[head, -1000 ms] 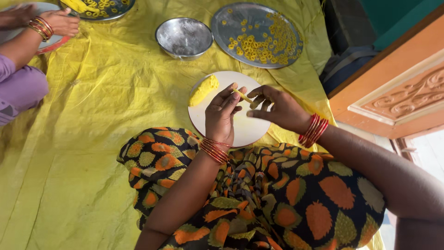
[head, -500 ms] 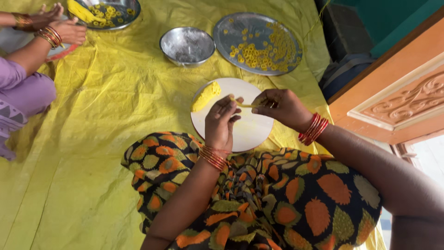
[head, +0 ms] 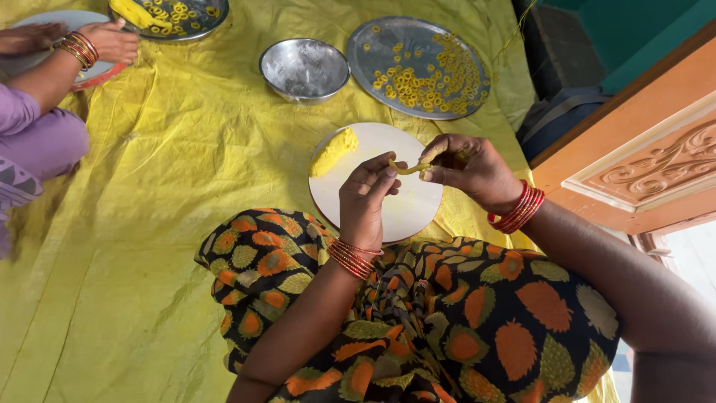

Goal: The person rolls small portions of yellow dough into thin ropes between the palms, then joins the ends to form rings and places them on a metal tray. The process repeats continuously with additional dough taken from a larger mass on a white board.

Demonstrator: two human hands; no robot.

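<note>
Two hands, left hand and right hand, now pinch one dough strip between fingertips, lifted slightly higher above the plate than earlier; shaping judged underway.

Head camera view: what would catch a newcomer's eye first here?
Two hands, the left hand and right hand, pinch a thin yellow dough strip above a round white board. Beyond it, a steel tray holds many small dough rings, all on a bright yellow sheet.

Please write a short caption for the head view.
Both hands pinch a thin yellow dough strip above a white round plate.
</note>
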